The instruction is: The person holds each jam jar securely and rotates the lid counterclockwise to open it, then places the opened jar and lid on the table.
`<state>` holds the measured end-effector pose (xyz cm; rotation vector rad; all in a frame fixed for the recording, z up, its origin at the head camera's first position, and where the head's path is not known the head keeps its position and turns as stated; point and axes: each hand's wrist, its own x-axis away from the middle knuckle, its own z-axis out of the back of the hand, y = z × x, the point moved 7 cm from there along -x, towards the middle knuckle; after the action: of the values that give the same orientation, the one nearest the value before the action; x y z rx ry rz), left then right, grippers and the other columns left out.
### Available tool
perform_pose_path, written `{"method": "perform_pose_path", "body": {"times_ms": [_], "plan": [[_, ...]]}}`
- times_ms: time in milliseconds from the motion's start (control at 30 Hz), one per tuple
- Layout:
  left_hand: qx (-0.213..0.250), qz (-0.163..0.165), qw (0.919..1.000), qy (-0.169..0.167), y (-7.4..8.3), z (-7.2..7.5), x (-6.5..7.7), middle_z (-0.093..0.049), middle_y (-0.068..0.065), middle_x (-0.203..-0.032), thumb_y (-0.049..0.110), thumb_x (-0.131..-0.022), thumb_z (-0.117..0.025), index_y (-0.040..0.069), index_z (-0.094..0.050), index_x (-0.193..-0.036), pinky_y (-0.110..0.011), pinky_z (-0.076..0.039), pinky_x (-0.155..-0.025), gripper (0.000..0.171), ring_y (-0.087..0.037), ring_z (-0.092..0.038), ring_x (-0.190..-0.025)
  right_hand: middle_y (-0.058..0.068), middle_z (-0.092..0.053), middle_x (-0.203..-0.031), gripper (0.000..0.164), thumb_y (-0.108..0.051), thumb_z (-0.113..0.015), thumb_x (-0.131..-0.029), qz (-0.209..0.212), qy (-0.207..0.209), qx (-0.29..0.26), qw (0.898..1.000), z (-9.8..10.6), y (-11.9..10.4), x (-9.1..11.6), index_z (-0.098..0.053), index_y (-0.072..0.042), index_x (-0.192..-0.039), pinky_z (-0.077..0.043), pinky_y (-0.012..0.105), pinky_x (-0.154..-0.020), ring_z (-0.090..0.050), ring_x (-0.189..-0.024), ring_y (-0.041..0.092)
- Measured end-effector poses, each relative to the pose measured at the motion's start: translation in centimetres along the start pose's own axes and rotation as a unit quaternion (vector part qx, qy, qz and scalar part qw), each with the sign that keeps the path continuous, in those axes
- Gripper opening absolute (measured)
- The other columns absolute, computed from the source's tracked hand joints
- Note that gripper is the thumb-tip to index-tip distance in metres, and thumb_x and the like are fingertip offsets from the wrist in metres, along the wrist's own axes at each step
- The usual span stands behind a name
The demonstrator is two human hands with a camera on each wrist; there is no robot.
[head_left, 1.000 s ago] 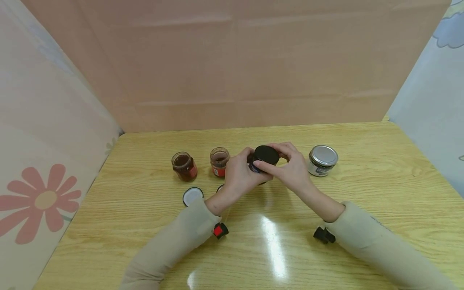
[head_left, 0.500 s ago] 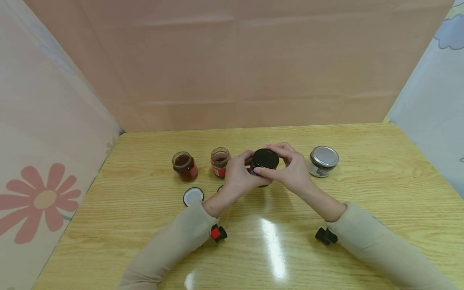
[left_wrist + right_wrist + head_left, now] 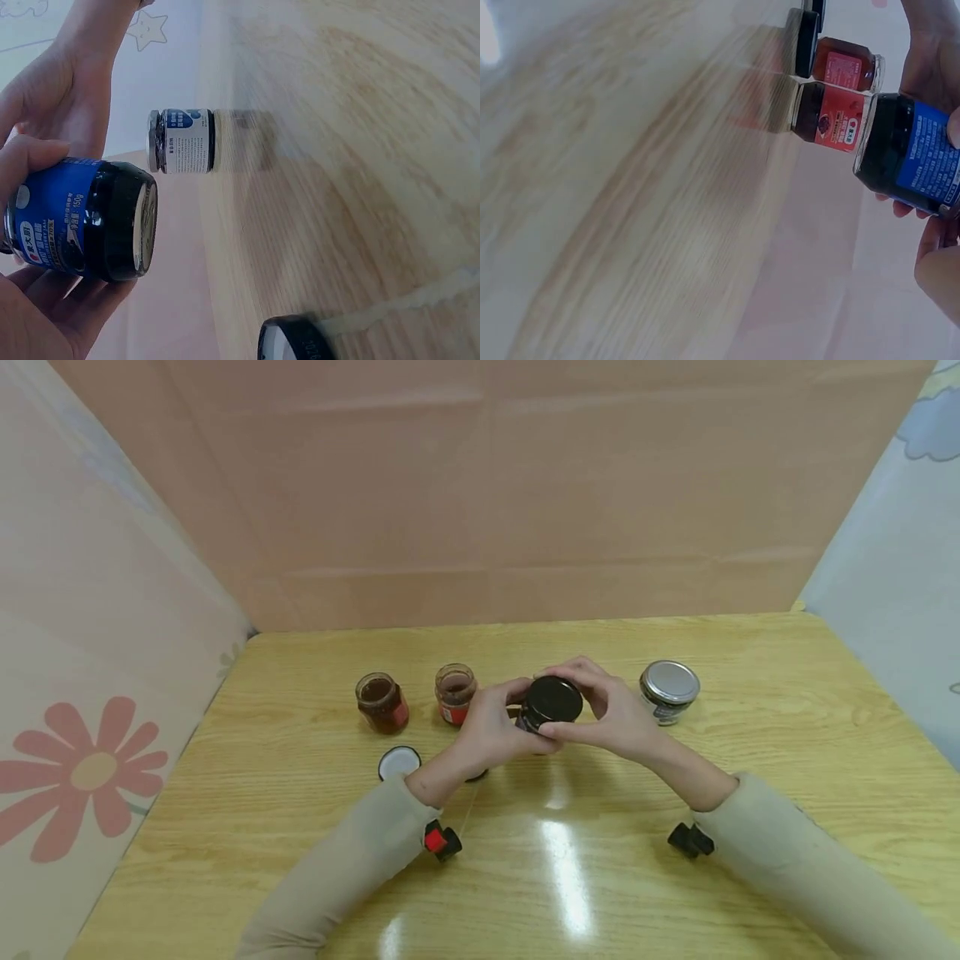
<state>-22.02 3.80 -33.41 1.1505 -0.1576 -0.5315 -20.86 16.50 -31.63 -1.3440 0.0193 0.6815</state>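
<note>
A small jam jar (image 3: 56, 214) with a blue label and black lid (image 3: 555, 698) is held upright above the table between both hands. My left hand (image 3: 495, 727) grips its body from the left, thumb toward me. My right hand (image 3: 618, 718) has its thumb and fingers round the lid from the other side. The lid sits on the jar. Dark contents show below the label in the right wrist view, and the jar's base is off the table in the left wrist view.
Two lidless red-label jars, a left one (image 3: 382, 703) and a nearer one (image 3: 454, 695), stand left of my hands. A lid (image 3: 399, 762) lies white side up before them; another lid (image 3: 477, 775) is mostly hidden under my left wrist. A silver-lidded jar (image 3: 669, 692) stands right.
The jar and both hands have come slightly toward me, the jar a little to the right. My right hand has shifted right round the lid, and my forearms have spread a bit.
</note>
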Motion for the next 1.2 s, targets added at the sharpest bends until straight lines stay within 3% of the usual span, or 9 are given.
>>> {"method": "perform_pose_path", "body": {"times_ms": [167,367,567,733,1033,1200], "plan": [[-0.019,0.01,0.9998,-0.001,-0.1,0.1,0.0,-0.07,-0.005,-0.107,0.011,-0.069,-0.083,0.008,-0.066,-0.113,-0.027,-0.053,-0.084,0.047,-0.016,-0.065,-0.098,0.009,-0.051,-0.117,0.065,0.002,-0.079,-0.074,-0.03,0.0,0.05,0.998,0.0,0.3,0.2,-0.054,-0.005,-0.133,-0.037,0.018,-0.1,-0.049,-0.11,0.014],[-0.037,0.005,0.9991,0.02,-0.1,0.2,0.0,-0.07,-0.006,-0.109,0.015,-0.072,-0.083,0.008,-0.065,-0.117,-0.024,-0.054,-0.081,0.049,-0.018,-0.065,-0.101,0.0,-0.051,-0.122,0.074,-0.012,-0.084,-0.073,-0.068,0.026,0.12,0.99,0.2,0.3,0.4,-0.052,-0.023,-0.138,-0.037,0.025,-0.099,-0.048,-0.111,0.012],[-0.051,0.01,0.9962,0.069,0.1,0.3,0.1,-0.072,-0.007,-0.097,0.018,-0.07,-0.084,0.007,-0.068,-0.107,-0.019,-0.053,-0.068,0.041,-0.017,-0.068,-0.084,0.004,-0.057,-0.122,0.066,-0.015,-0.084,-0.072,-0.06,0.107,0.185,0.975,0.6,-0.4,0.8,-0.057,-0.018,-0.132,-0.04,0.026,-0.089,-0.048,-0.109,0.011],[-0.091,0.038,0.9902,0.099,0.2,0.3,0.2,-0.073,-0.002,-0.092,0.024,-0.067,-0.084,0.01,-0.068,-0.1,-0.022,-0.051,-0.069,0.039,-0.013,-0.066,-0.084,0.008,-0.058,-0.115,0.059,-0.016,-0.084,-0.072,-0.066,0.153,0.201,0.965,1.0,-0.8,1.0,-0.059,-0.013,-0.126,-0.044,0.026,-0.085,-0.05,-0.103,0.012],[-0.111,0.048,0.987,0.106,0.3,0.2,0.3,-0.073,-0.002,-0.09,0.027,-0.065,-0.087,0.01,-0.066,-0.101,-0.022,-0.05,-0.067,0.045,-0.013,-0.066,-0.082,0.002,-0.058,-0.1,0.053,-0.024,-0.088,-0.067,-0.101,0.182,0.216,0.954,1.0,-0.6,1.2,-0.059,-0.008,-0.108,-0.043,0.022,-0.079,-0.049,-0.094,0.01],[-0.115,0.046,0.987,0.103,0.5,0.2,0.3,-0.072,-0.002,-0.09,0.027,-0.065,-0.087,0.01,-0.066,-0.102,-0.022,-0.05,-0.066,0.046,-0.013,-0.066,-0.082,0.003,-0.057,-0.1,0.052,-0.022,-0.088,-0.067,-0.098,0.181,0.207,0.956,0.9,-0.6,1.1,-0.059,-0.006,-0.107,-0.045,0.027,-0.081,-0.049,-0.094,0.01]]}}
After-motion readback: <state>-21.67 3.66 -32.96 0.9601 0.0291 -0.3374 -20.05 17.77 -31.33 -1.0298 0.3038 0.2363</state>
